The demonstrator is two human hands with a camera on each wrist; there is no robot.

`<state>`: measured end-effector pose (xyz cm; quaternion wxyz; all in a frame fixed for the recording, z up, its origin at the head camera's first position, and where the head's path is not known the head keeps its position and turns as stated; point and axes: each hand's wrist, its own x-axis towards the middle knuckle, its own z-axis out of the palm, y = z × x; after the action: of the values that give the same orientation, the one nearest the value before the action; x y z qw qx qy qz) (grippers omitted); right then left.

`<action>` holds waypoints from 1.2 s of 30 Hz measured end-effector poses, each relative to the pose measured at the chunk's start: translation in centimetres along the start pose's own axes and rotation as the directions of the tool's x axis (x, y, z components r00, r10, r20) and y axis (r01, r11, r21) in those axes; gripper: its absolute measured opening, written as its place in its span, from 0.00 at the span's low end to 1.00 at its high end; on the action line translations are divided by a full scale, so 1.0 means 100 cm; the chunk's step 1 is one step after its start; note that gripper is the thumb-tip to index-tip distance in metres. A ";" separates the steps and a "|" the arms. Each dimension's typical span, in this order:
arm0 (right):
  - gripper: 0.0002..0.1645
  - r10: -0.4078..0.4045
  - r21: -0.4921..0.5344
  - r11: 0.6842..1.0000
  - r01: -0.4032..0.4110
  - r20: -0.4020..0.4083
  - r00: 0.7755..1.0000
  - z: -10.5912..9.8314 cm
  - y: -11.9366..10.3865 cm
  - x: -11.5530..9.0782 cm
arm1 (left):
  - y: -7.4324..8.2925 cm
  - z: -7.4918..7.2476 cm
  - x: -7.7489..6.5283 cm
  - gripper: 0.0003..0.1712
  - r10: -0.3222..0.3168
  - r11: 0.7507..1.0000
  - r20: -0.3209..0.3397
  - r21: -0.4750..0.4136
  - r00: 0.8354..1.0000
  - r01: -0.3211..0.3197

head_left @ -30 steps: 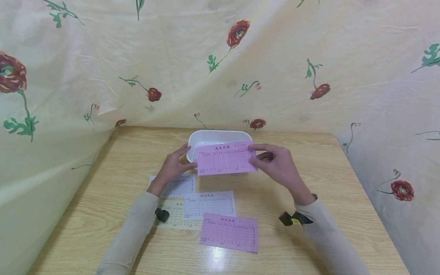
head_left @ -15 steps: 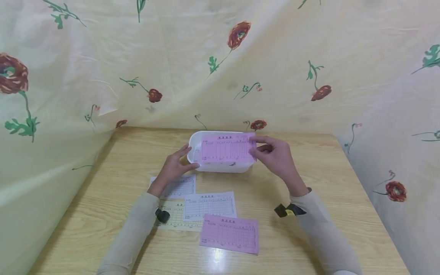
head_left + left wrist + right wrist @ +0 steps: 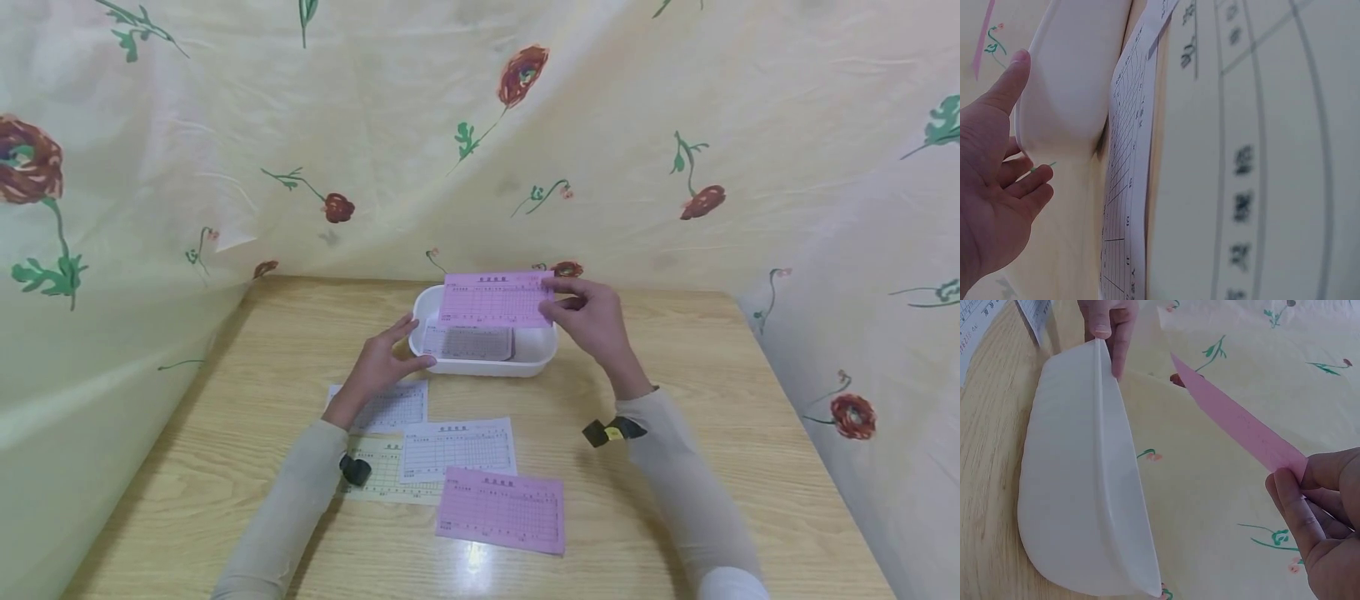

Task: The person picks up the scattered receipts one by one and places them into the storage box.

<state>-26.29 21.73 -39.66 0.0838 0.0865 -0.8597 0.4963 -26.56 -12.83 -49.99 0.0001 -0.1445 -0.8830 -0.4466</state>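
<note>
My right hand (image 3: 596,318) pinches a pink printed form (image 3: 491,302) by its right edge. The form is raised over the back of a white plastic basin (image 3: 491,367); in the right wrist view the pink form (image 3: 1241,425) stands apart from the basin's rim. At the basin's left front corner, my left hand (image 3: 377,365) grips the rim with thumb in front and fingers round the side, as the left wrist view of the hand (image 3: 997,169) also shows. Inside the basin lies a white printed form (image 3: 468,342), with a darker edge showing at its right.
Nearer on the wooden table (image 3: 637,533) lie another pink form (image 3: 500,510), a white form (image 3: 459,450), a pale yellow form (image 3: 375,471) partly covered, and a white form (image 3: 393,407) partly under the left wrist. A flowered cloth (image 3: 360,125) hangs behind and at the sides.
My right hand has carried the pink form up and back over the basin, uncovering the form inside. The left side of the pink form has come away from my left hand, which stays at the basin.
</note>
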 end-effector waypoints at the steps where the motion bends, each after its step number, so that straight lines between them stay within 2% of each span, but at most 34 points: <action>1: 0.21 0.004 0.004 1.000 -0.004 0.004 1.000 0.001 0.001 0.002 | 0.000 0.000 0.000 0.54 0.001 1.000 0.000 0.001 1.000 -0.001; 12: 0.22 0.041 0.040 0.998 -0.043 0.039 0.998 0.022 0.014 0.015 | 0.001 -0.002 -0.001 0.54 0.006 1.000 -0.005 0.014 1.000 -0.006; 23: 0.23 0.044 -0.008 0.999 -0.043 0.082 0.996 0.042 0.030 0.026 | 0.000 -0.002 0.000 0.53 0.022 1.000 -0.009 0.006 1.000 -0.021; 36: 0.23 0.025 -0.029 0.999 -0.022 0.117 0.993 0.060 0.032 0.035 | -0.004 0.000 -0.001 0.54 0.016 1.000 0.000 0.000 1.000 -0.016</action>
<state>-30.79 17.87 -44.46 0.0284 0.1041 -0.8708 0.4796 -26.54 -13.09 -50.33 0.0039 -0.1516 -0.8818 -0.4466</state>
